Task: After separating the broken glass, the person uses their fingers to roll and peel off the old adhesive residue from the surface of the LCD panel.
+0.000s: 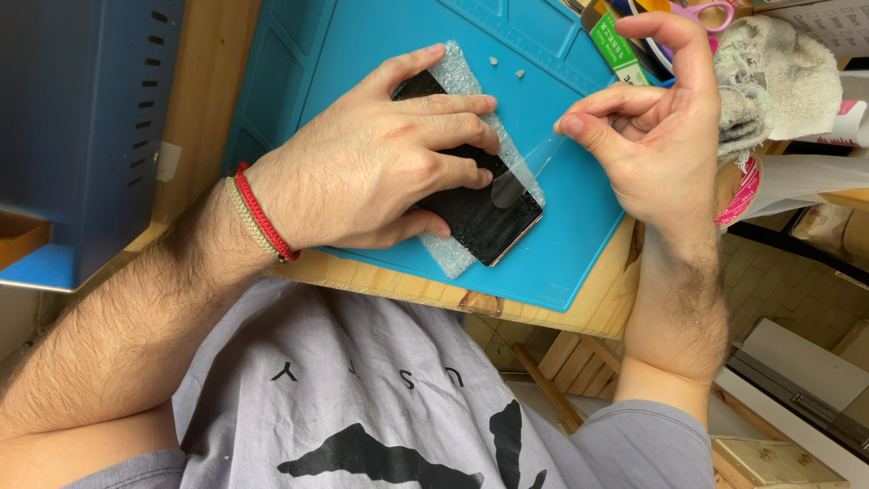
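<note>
A: Left hand [380, 172] flat, pinning the black phone [484, 217] on bubble wrap [453, 258], blue mat [561, 244], near the counter's front edge. Right hand [661, 127] fingers pinched on a clear film strip [534, 163].

B: Mid-peel, looks like. Probably needs a slow, low pull next, phone held steady.

A: Wooden counter [606, 312], scissors [706, 14] and rag [778, 72] at the far right corner.

phone [480, 217]: black, under the left hand [362, 172]
clear film strip [529, 167]: see-through, pinched by the right hand [661, 136]
bubble wrap [466, 81]: pale grey-white, bubbled, beneath the phone
work mat [561, 244]: bright blue, under both hands
bracelets [258, 217]: red and beige cords, left wrist
scissors [711, 14]: pink handles, beyond the right hand
cloth [787, 72]: off-white, right of the right hand
</note>
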